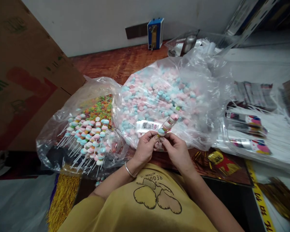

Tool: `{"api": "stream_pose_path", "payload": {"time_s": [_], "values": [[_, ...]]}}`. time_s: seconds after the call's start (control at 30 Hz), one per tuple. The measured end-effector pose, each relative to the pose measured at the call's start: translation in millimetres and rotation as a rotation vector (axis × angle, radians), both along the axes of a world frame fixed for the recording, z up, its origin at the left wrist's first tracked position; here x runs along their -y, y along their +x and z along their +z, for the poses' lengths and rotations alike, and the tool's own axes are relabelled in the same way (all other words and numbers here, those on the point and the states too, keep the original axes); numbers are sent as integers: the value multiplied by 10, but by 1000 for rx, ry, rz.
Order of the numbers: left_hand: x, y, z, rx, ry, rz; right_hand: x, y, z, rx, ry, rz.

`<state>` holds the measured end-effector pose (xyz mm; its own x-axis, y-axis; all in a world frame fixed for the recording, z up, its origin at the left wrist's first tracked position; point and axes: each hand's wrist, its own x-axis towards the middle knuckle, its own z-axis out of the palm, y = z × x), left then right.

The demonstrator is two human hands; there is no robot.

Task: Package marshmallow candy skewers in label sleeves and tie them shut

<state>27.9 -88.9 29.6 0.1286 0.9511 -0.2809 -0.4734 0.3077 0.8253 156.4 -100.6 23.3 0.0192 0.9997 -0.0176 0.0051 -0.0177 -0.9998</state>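
A marshmallow skewer [168, 125] in a printed clear wrapper leans up and to the right in front of me. My left hand [146, 145] pinches the gathered bottom of its wrapper. The fingers of my right hand [174, 148] are closed on the same spot, close against the left fingertips. A small yellow-gold bit shows at the pinch, perhaps a twist tie; the stick below is hidden by my hands. Just beyond them a large clear bag of pink and blue marshmallows [157, 87] lies spread, with a white printed label [148, 126] on it.
Several unwrapped marshmallow skewers [89, 135] lie on a clear bag at left, beside colourful cereal rings [99, 109]. Gold twist ties [223, 162] lie right of my hands. Printed wrappers [248, 119] and white sticks [280, 135] are further right. A cardboard box [26, 80] stands left.
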Motion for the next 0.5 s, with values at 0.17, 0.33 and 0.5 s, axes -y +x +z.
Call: {"api": "stream_pose_path", "payload": {"time_s": [0.17, 0.33, 0.5], "values": [[37, -36, 5, -210, 106, -6, -27, 20, 24, 109, 71, -25], [14, -102, -24, -298, 200, 0, 24, 17, 129, 205, 192, -61], [-107, -283, 64, -457, 565, -138, 84, 5, 190, -286, -174, 233]]}}
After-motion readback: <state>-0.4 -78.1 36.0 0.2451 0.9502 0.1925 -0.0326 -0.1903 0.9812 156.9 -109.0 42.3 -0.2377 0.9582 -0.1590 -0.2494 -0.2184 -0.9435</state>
